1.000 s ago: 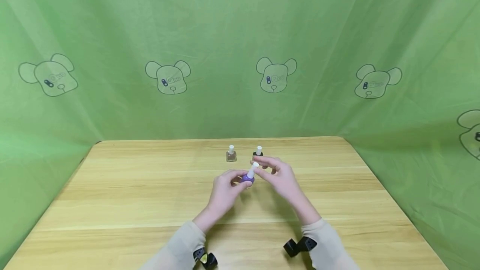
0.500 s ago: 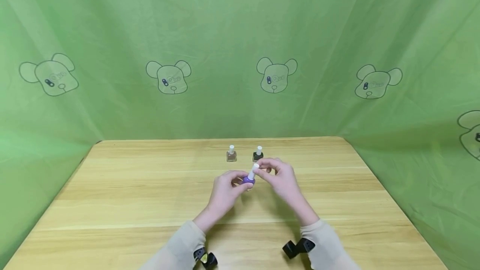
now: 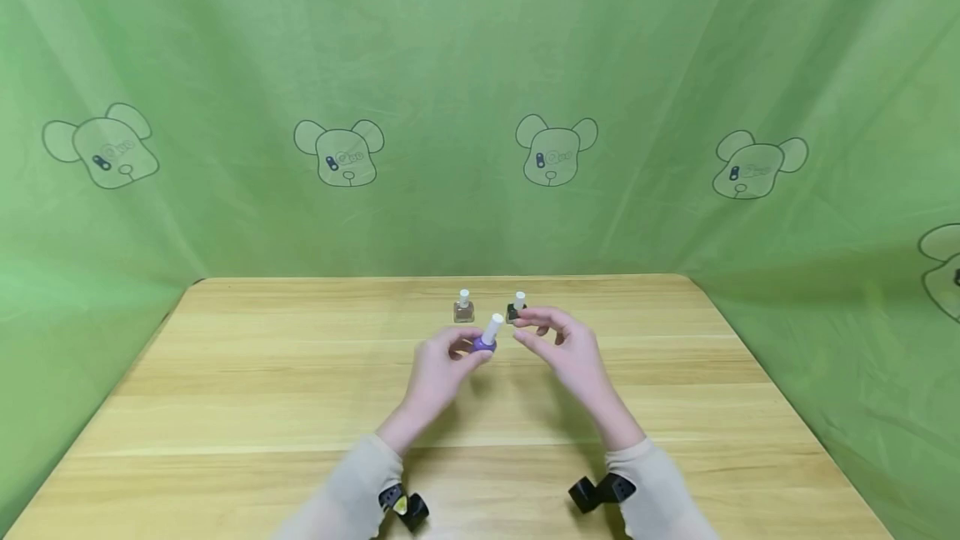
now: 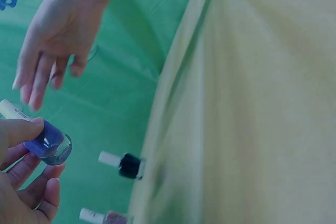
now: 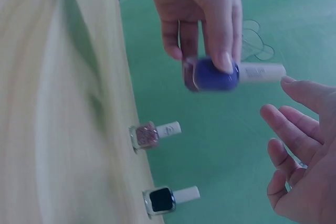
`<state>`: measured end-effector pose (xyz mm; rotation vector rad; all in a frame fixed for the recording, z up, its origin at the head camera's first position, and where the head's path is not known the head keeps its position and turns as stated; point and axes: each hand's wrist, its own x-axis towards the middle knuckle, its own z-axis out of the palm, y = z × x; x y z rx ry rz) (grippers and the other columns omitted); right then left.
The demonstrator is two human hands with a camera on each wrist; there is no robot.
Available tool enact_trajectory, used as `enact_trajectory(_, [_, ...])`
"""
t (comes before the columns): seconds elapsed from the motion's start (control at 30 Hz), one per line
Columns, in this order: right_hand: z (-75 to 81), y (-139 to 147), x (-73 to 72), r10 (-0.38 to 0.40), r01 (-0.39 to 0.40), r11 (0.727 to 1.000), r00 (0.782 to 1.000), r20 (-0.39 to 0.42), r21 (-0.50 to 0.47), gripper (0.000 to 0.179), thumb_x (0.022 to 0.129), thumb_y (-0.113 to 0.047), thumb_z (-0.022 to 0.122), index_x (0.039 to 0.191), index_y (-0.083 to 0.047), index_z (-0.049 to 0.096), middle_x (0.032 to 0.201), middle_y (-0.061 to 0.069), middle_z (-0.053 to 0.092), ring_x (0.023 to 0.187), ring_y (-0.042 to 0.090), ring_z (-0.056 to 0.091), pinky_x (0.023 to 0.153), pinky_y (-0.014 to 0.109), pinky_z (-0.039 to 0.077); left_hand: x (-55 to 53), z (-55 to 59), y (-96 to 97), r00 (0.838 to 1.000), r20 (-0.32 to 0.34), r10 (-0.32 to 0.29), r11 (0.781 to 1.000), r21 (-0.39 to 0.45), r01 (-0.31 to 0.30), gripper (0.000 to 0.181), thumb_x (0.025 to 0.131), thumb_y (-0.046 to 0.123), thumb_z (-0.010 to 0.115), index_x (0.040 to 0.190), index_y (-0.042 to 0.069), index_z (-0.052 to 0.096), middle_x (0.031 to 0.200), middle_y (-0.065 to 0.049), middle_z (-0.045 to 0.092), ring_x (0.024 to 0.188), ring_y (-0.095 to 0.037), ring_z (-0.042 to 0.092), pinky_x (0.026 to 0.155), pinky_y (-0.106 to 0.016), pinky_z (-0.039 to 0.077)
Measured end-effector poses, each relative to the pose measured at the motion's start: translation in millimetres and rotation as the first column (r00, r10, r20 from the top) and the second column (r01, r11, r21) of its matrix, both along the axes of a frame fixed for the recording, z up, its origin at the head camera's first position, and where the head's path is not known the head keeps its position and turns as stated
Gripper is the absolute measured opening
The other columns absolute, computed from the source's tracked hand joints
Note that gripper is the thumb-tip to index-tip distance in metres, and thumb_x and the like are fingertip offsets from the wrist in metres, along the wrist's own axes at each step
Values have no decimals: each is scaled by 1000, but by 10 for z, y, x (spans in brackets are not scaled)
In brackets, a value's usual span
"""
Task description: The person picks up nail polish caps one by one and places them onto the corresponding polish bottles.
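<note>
Between its thumb and fingers my left hand (image 3: pixel 438 369) holds a purple nail polish bottle (image 3: pixel 484 345) with a white cap, tilted above the table. In the right wrist view the purple bottle (image 5: pixel 215 74) shows its cap pointing toward my right hand (image 5: pixel 310 150). That right hand (image 3: pixel 566 352) holds nothing; its fingers are parted and loosely bent, just right of the cap. Behind the hands, a brownish-pink nail polish bottle (image 3: pixel 463 312) and a dark nail polish bottle (image 3: pixel 513 312) stand upright with white caps. The right fingers partly cover the dark one in the head view.
The light wooden table (image 3: pixel 262 373) runs back to a green curtain (image 3: pixel 450 215) printed with bear heads, which also hangs along both sides. Both wrists carry black camera mounts (image 3: pixel 600 492) over beige sleeves.
My right fingers have let go of the white cap and spread apart. My left hand has shifted left and slightly farther back with the purple bottle. The two standing bottles stay put.
</note>
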<state>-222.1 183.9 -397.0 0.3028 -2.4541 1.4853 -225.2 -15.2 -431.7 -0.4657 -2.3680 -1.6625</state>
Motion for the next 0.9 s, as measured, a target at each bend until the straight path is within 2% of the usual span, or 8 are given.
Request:
enact_trajectory(0.27, [98, 213, -51, -36, 33, 999, 998, -53, -43, 28, 89, -21, 71, 113, -9, 69, 108, 13, 73, 82, 2, 55, 64, 19, 40, -166, 104, -241, 997, 42, 58, 992, 111, -62, 33, 80, 14, 78, 110, 5, 70, 105, -14, 73, 89, -25, 71, 78, -25, 59])
enact_trajectory(0.4, [124, 321, -73, -64, 60, 997, 995, -74, -44, 26, 89, -22, 71, 111, -9, 68, 106, 6, 72, 84, 2, 54, 67, 18, 41, -249, 125, -389, 993, 80, 90, 985, 141, -101, 35, 80, 13, 78, 112, 4, 69, 107, -17, 73, 93, -28, 71, 83, -31, 59])
enact_trajectory(0.6, [113, 486, -121, -111, 107, 993, 990, -92, -40, 27, 90, -25, 70, 113, -10, 68, 99, -18, 68, 85, 2, 54, 70, 19, 42, -435, 17, -624, 987, 118, 114, 977, 168, -132, 35, 81, 10, 77, 114, 1, 67, 111, -21, 71, 100, -34, 71, 88, -34, 58])
enact_trajectory(0.8, [55, 670, -199, -148, 147, 989, 982, -113, -22, 28, 92, -25, 68, 115, -9, 67, 95, -27, 63, 84, 0, 53, 70, 20, 41, -591, -94, -837, 976, 164, 141, 980, 114, -161, 36, 82, 9, 76, 116, 0, 66, 116, -22, 69, 105, -35, 69, 91, -37, 56])
enact_trajectory(0.9, [26, 756, -221, -165, 167, 986, 980, -112, 10, 30, 93, -28, 67, 117, -11, 67, 97, -24, 64, 85, -1, 53, 70, 19, 40, -665, -143, -905, 968, 200, 152, 980, 97, -173, 37, 82, 8, 75, 117, -1, 65, 118, -22, 68, 107, -34, 68, 93, -37, 56])
